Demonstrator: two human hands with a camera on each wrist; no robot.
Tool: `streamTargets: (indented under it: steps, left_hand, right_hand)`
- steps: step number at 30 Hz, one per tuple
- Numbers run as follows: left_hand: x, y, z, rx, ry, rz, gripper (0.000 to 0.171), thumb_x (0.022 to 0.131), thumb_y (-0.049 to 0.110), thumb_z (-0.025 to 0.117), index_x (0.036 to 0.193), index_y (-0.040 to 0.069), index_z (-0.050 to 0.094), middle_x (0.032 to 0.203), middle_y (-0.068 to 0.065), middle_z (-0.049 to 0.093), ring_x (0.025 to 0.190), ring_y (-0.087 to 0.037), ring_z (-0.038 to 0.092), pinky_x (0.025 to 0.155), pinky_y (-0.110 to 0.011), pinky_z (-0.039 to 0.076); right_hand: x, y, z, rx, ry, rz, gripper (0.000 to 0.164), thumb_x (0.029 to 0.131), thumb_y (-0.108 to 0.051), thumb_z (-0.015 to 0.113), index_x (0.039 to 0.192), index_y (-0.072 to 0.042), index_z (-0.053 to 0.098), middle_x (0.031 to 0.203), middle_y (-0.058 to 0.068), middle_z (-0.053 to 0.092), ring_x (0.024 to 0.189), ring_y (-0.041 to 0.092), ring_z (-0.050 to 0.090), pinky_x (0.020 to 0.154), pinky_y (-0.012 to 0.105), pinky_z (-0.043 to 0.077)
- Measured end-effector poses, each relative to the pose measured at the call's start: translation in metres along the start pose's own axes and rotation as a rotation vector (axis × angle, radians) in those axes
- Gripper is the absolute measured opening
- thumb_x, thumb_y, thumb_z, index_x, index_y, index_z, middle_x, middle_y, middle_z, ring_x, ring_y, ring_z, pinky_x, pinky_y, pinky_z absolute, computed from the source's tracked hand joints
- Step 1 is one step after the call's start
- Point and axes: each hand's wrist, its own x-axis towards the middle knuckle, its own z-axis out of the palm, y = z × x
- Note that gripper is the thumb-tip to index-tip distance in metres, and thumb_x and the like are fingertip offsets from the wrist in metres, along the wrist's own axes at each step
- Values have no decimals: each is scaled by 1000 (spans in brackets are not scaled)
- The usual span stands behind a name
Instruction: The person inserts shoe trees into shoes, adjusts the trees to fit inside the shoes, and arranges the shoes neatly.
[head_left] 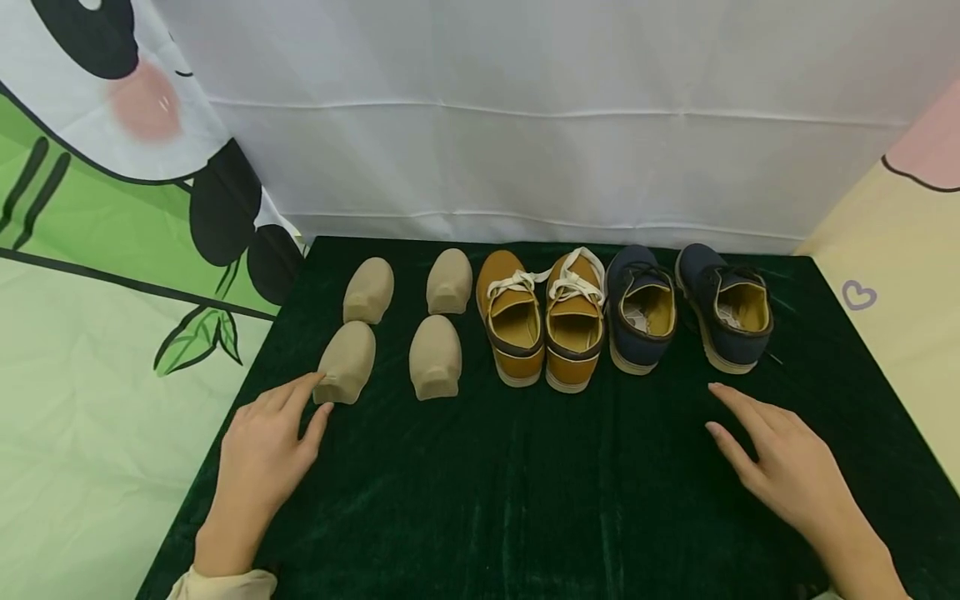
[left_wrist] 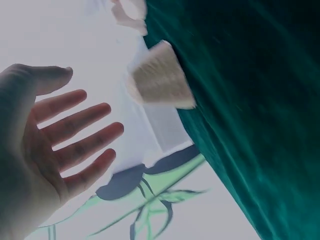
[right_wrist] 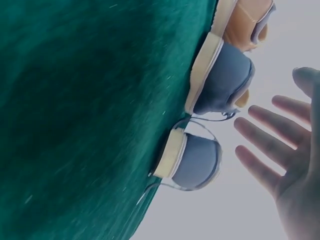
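My left hand [head_left: 266,454] is at the left, its fingertips overlapping the nearest beige toe-shaped shoe insert [head_left: 348,358] in the head view. In the left wrist view the fingers [left_wrist: 87,135] are spread and hold nothing, with a beige insert [left_wrist: 165,77] a little way off. At the right, my right hand [head_left: 787,462] hovers before the outer navy shoe [head_left: 738,329], fingers extended and holding nothing. That hand [right_wrist: 295,150] also shows empty in the right wrist view, beside a navy shoe [right_wrist: 197,160] with trailing laces.
More beige inserts [head_left: 435,358] stand in two rows at the left. A pair of tan shoes [head_left: 517,317] with white laces sits mid-row, beside another navy shoe [head_left: 637,317]. All are on a dark green cloth [head_left: 540,500], with a white curtain [head_left: 525,167] behind.
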Motion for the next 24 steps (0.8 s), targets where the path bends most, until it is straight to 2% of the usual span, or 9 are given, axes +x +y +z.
streamTargets:
  steps: [6,12,19,24]
  left_hand:
    - [10,22,3,-25,-10,24,47,93,21,78,135,7,65,128,-20,71,116,-43,66,90,-62,54]
    - [20,40,13,-75,-53,42,46,97,25,74,139,10,64,136,-16,67,118,-39,66,89,-60,55]
    - [27,56,29,-128,-127,42,48,101,30,69,144,13,60,147,-15,61,131,-38,61,102,-61,52]
    - [34,65,35,-150,-205,34,50,102,31,68,148,15,56,151,-14,57,135,-38,57,105,-60,51]
  right_hand:
    - [21,-12,5,-2,78,-67,65,88,-16,81,149,-18,57,133,13,71,105,35,71,86,57,55]
    - [44,-25,11,8,105,-111,58,91,-17,79,145,-15,60,136,14,70,110,37,70,90,57,55]
    - [70,-38,21,38,98,-130,53,93,-19,77,143,-14,61,137,13,69,115,36,69,93,57,56]
    - [87,-47,28,38,116,-153,50,94,-21,77,142,-13,62,136,14,69,114,36,69,92,56,57]
